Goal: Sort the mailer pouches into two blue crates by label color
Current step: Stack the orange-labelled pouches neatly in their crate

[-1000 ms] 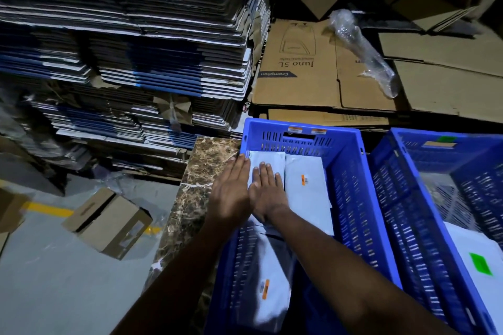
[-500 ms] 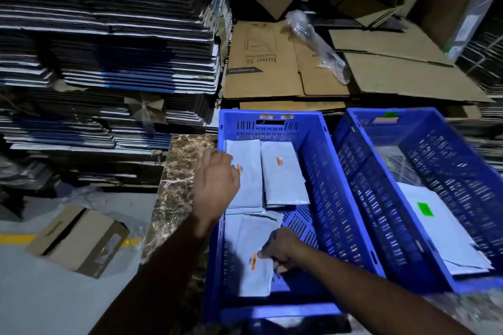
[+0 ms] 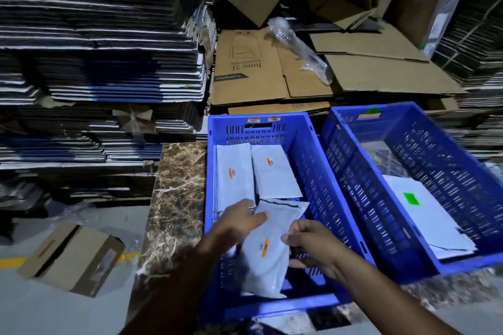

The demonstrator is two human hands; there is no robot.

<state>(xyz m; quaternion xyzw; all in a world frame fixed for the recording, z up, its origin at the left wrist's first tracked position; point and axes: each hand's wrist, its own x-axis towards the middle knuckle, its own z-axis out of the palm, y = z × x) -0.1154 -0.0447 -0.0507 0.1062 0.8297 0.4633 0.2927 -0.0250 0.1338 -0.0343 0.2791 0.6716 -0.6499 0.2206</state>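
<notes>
Two blue crates stand side by side on a marble top. The left crate (image 3: 313, 171) holds grey mailer pouches with orange labels: one at the back left (image 3: 234, 174), one beside it (image 3: 273, 171), and a nearer pouch (image 3: 268, 255) lying tilted. My right hand (image 3: 310, 243) pinches the right edge of that near pouch. My left hand (image 3: 239, 221) rests on its upper left part with fingers stretched out. The right crate (image 3: 353, 171) holds a white pouch with a green label (image 3: 419, 207).
The marble top (image 3: 177, 198) runs along the left of the crates. Tall stacks of flattened cartons (image 3: 103, 62) rise at the left and flat brown cardboard (image 3: 272, 73) lies behind the crates. A small brown box (image 3: 73, 258) sits on the grey floor.
My left hand dropped from the back pouches onto the near pouch. My right hand took its right edge and the pouch now lies tilted. The view swung right and down.
</notes>
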